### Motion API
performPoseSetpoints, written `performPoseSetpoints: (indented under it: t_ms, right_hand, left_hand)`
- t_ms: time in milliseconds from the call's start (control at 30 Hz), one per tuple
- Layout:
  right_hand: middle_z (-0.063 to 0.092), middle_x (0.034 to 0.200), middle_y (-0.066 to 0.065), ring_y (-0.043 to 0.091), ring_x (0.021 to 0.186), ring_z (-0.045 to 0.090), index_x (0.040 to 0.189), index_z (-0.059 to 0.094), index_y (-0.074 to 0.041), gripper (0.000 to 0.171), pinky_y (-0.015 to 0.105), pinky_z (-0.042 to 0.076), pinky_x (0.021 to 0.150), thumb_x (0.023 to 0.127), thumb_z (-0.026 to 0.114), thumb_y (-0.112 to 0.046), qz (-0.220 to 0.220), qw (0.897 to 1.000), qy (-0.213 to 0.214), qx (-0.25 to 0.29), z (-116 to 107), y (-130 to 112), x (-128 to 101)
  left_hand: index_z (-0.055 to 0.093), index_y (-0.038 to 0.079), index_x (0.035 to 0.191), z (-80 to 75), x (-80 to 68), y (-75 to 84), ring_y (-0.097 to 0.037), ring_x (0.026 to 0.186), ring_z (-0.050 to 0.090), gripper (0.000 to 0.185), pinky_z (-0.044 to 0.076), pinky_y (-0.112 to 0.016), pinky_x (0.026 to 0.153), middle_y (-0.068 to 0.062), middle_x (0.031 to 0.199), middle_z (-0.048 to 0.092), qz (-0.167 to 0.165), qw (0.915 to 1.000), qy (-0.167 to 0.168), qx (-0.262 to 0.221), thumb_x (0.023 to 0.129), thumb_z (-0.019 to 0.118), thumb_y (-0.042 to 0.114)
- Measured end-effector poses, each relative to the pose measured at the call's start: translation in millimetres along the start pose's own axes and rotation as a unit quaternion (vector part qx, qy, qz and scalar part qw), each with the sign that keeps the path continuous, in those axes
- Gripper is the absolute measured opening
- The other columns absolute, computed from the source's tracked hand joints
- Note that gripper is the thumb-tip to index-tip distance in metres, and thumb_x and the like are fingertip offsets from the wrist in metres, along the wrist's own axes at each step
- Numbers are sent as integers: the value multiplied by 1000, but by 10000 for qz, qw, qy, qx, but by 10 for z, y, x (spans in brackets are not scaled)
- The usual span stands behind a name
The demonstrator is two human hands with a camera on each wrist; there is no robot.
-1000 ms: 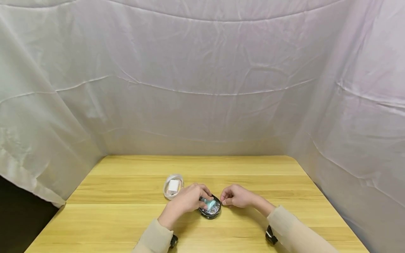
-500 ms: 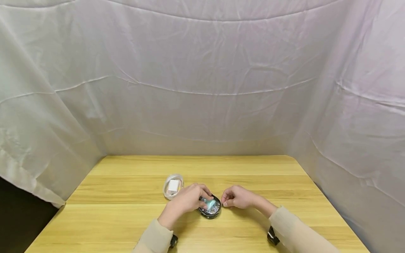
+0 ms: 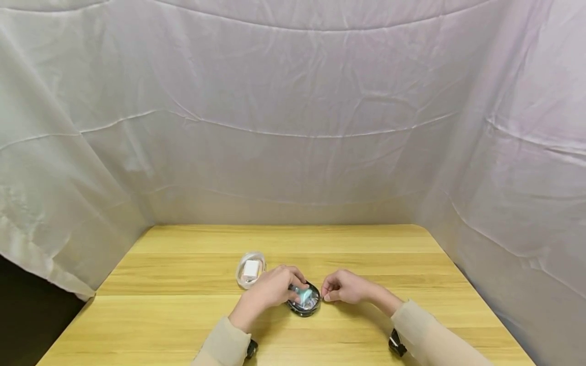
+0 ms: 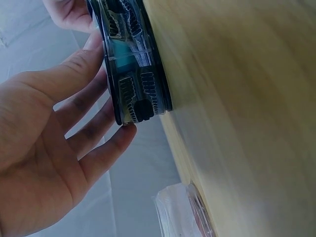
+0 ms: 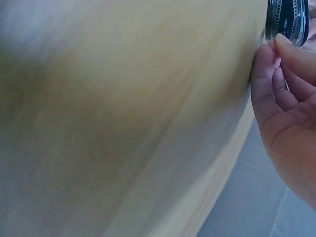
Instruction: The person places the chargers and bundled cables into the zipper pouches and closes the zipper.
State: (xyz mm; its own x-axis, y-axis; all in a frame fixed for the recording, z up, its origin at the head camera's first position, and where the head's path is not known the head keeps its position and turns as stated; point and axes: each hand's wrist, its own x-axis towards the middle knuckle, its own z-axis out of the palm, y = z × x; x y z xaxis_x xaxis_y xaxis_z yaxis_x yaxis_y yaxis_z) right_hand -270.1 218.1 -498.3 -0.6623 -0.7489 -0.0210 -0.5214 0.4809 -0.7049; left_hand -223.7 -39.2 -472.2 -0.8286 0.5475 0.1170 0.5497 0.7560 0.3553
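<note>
A round black zippered case (image 3: 308,306) with a clear lid lies on the wooden table (image 3: 174,320); a teal charger (image 3: 302,293) shows through the lid. My left hand (image 3: 270,290) rests on the lid, its fingers (image 4: 84,106) lying fairly straight across the case (image 4: 143,94). My right hand (image 3: 344,287) is at the case's right rim. There its thumb and forefinger (image 5: 276,47) pinch together right at the zipper edge (image 5: 285,17). What they pinch is hidden between the fingertips.
A second round case (image 3: 250,269), clear with a white charger inside, lies just left of the left hand and shows at the bottom of the left wrist view (image 4: 180,212). White cloth (image 3: 293,127) hangs behind and at both sides of the table.
My right hand has shifted slightly toward me along the case's right rim. The left hand and both cases have stayed where they were.
</note>
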Motion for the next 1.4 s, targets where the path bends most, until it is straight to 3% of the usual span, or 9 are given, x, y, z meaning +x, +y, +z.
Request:
performPoseSetpoints:
  t_ms: [233,533,867,1100,1233,1400]
  right_hand:
    - [69,79,1,7,70,59,90,72,-4,3,21,53,66,92,75,-3,104,9999,9,107,-4,-14,-7]
    - [68,76,2,9,66,60,88,72,-5,8,21,52,63,95,72,-2,168,9996,221,32,-10,-12,33]
    - [68,79,-2,6,70,57,89,72,-4,6,21,50,65,96,72,-3,85,9993,343,-99,-51,25,150]
    - [71,86,-5,7,79,59,93,74,-4,3,25,51,75,96,72,-5,245,9986,422,-219,-46,26,244]
    - [72,86,-4,8,79,60,94,74,-3,3,24,51,74,96,71,-4,177,9987,426,-198,-42,42,284]
    - [72,87,-2,7,80,60,94,73,-1,4,24,52,74,96,71,-3,73,9990,398,-188,-45,67,305]
  left_hand:
    - [81,21,114,-14,1,-10,-17,115,66,33,55,-39,101,9,122,72,150,9998,-32,-104,81,88,22]
    - [80,24,119,-34,-18,-51,-17,119,65,39,54,-36,102,9,124,70,263,9995,-107,161,82,88,21]
    - [81,20,116,-103,-37,-20,-14,105,66,38,57,-33,94,7,114,70,248,9995,-182,79,79,90,17]
    - [80,20,118,-81,-18,-15,-18,120,63,38,53,-39,104,6,125,69,448,9988,-164,116,81,89,17]
    - [81,20,117,-54,-3,-34,-19,124,61,36,51,-40,108,7,127,70,651,9977,-127,109,82,88,16]
    - [81,21,118,-33,9,-64,-18,125,61,36,50,-40,109,9,127,70,618,9980,-136,30,83,87,17]
